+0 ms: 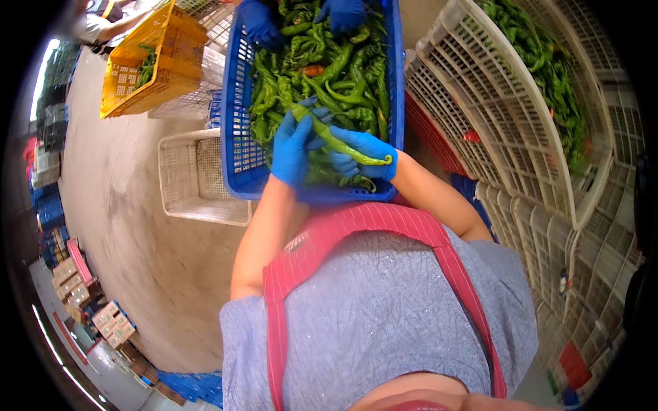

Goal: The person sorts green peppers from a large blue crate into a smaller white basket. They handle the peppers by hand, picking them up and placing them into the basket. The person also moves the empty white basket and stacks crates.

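Observation:
Before me a blue plastic crate is heaped with long green peppers, an orange-red one among them. Above the near part of the heap, one long green pepper with a curled tip lies across both my blue-gloved hands. Its upper left end is between the thumb and fingers of my left hand. My right hand grips it nearer the curled tip, fingers bent beneath. Part of the crate's near end is blurred behind my wrists.
A co-worker's blue-gloved hands reach into the crate's far end. A yellow crate with some green peppers stands at far left, above a white crate on the floor. On the right, a large white crate holds more peppers, with a red crate below.

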`<state>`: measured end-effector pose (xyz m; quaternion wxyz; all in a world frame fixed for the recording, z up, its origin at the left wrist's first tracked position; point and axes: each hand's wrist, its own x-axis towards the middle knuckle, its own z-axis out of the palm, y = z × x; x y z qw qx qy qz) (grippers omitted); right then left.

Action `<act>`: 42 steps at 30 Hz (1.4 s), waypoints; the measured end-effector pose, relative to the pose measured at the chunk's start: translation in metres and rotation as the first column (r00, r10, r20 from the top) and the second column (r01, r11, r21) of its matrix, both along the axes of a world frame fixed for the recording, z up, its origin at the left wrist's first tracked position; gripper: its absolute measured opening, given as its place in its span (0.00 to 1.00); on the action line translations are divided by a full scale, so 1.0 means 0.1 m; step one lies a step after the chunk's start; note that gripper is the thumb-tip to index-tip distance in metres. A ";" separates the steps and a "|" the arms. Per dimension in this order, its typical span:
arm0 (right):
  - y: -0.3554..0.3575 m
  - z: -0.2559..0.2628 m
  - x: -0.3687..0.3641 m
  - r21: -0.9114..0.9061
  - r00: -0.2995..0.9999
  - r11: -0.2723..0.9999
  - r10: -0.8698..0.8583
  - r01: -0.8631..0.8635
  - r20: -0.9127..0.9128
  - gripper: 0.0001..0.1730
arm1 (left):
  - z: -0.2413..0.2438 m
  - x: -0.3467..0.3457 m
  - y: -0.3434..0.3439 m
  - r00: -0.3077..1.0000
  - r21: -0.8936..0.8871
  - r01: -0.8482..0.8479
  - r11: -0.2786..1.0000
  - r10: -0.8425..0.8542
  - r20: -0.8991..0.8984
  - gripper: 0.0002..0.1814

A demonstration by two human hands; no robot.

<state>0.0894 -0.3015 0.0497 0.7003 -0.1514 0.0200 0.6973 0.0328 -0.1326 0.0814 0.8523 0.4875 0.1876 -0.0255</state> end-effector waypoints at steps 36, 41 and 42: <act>0.36 0.54 0.04 -0.395 0.855 0.795 -0.276 0.459 0.439 0.27 | -0.21 -0.24 0.83 0.985 -0.454 -0.060 0.889 0.127 0.119 0.26; 0.59 0.32 -0.42 -0.206 0.961 0.940 -0.256 0.273 0.102 0.27 | 0.03 -0.14 0.73 0.972 -0.420 0.067 0.905 0.037 0.233 0.27; 0.57 0.33 -0.42 -0.217 0.963 0.939 -0.247 0.265 0.107 0.26 | 0.03 -0.13 0.73 0.970 -0.401 0.059 0.914 0.043 0.241 0.27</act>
